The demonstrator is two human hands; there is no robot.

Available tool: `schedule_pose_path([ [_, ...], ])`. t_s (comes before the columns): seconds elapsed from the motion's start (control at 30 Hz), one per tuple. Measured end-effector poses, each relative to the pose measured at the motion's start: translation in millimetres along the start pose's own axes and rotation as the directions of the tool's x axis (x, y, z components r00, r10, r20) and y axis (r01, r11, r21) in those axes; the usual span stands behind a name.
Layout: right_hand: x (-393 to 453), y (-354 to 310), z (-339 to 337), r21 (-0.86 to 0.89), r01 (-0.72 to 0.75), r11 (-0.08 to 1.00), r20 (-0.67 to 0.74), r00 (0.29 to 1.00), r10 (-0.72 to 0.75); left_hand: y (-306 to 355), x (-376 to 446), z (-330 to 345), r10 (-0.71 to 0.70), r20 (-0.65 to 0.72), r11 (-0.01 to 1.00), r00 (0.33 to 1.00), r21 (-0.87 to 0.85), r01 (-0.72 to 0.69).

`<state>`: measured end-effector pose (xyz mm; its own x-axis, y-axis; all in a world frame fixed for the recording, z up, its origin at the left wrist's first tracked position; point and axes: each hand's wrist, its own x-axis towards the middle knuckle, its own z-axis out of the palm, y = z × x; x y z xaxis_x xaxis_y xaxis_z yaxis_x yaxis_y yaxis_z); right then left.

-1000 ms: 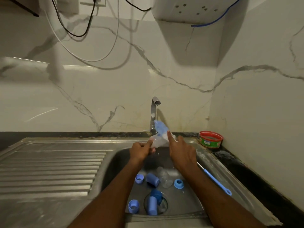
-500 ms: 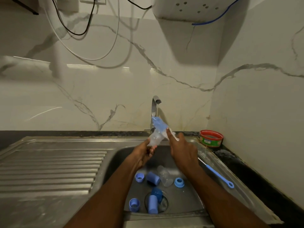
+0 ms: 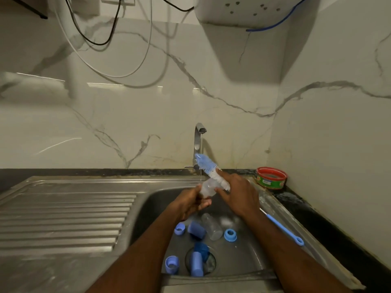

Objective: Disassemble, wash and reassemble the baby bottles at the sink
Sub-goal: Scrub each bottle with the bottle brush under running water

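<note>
From my remote seat I see, behind and above the hands, a white marble-veined wall (image 3: 131, 115) with glossy light streaks, black and white cables (image 3: 110, 39) hanging from above, a white box (image 3: 243, 11) overhead, and another marble wall (image 3: 338, 123) to their right.

My left hand (image 3: 191, 203) and right hand (image 3: 237, 194) were bare, with no rings, watch or gloves showing. Both forearms were bare too; no sleeve reached into view.
</note>
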<state>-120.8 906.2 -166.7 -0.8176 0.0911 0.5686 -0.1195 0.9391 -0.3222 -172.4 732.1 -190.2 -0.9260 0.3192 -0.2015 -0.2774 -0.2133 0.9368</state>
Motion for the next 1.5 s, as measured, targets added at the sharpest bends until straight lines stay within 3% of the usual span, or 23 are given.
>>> schedule_pose_path([
  [0.1,-3.0,-5.5,-0.1,-0.018,-0.011,1.000,-0.009,1.000,0.011,-3.8,4.7,0.5,0.088,-0.039,0.996,0.995,0.006,-0.088],
  [0.2,-3.3,-8.5,-1.5,-0.033,-0.029,0.999,-0.015,0.999,0.028,-5.1,6.0,-0.4,0.184,-0.088,0.973,0.979,0.160,-0.168],
  [0.37,-2.5,-9.0,1.2,-0.010,-0.043,0.999,-0.055,0.998,0.042,-4.9,-2.2,2.1,0.308,-0.018,0.912,0.951,0.289,-0.290],
  [0.47,1.1,-8.4,0.4,-0.021,-0.096,0.995,-0.098,0.991,0.094,-3.1,-1.9,0.9,0.345,0.074,0.902,0.936,0.249,-0.352],
  [0.57,2.7,-5.6,0.0,-0.011,-0.108,0.994,-0.090,0.990,0.107,-6.6,0.1,-2.9,0.413,0.089,0.830,0.906,0.371,-0.415],
  [0.7,4.3,-11.3,2.1,-0.028,-0.106,0.994,-0.055,0.993,0.104,-7.7,0.9,-4.3,0.593,0.023,0.618,0.805,0.627,-0.474],
  [0.9,6.1,-18.5,2.5,-0.056,-0.108,0.992,0.054,0.992,0.111,-4.4,3.8,-4.6,0.633,0.006,0.577,0.774,0.663,-0.477],
  [1.0,10.5,-26.6,10.8,-0.041,-0.159,0.986,0.195,0.967,0.164,-5.1,11.1,-3.4,0.606,-0.209,0.649,0.768,0.689,-0.324],
  [1.1,-1.9,-39.7,9.1,0.038,0.031,0.999,0.327,0.944,-0.042,-0.2,16.1,-13.4,0.499,-0.337,0.776,0.798,0.583,-0.239],
  [1.17,-1.0,-42.0,-2.2,-0.069,0.107,0.992,0.267,0.960,-0.085,1.5,12.6,-16.3,0.498,-0.271,0.792,0.823,0.529,-0.305],
  [1.27,5.5,-38.7,-14.2,-0.390,-0.024,0.921,0.092,0.994,0.064,-1.2,4.9,-9.3,0.491,-0.183,0.810,0.852,0.455,-0.370],
  [1.33,0.0,-44.1,-9.5,-0.369,0.030,0.929,0.119,0.993,0.015,-3.6,7.6,-8.7,0.466,-0.189,0.826,0.864,0.443,-0.349],
  [1.4,-12.2,-47.7,-0.9,-0.212,0.126,0.969,0.166,0.982,-0.091,-1.8,10.0,-11.6,0.436,-0.236,0.848,0.868,0.430,-0.309],
  [1.43,-13.0,-46.2,-3.4,-0.144,0.092,0.985,0.155,0.985,-0.069,-1.0,10.5,-13.6,0.425,-0.233,0.858,0.874,0.413,-0.307],
  [1.5,-4.2,-34.4,-7.1,-0.223,-0.023,0.974,0.146,0.988,0.057,-0.4,5.7,-11.8,0.405,-0.158,0.865,0.900,0.383,-0.323],
])
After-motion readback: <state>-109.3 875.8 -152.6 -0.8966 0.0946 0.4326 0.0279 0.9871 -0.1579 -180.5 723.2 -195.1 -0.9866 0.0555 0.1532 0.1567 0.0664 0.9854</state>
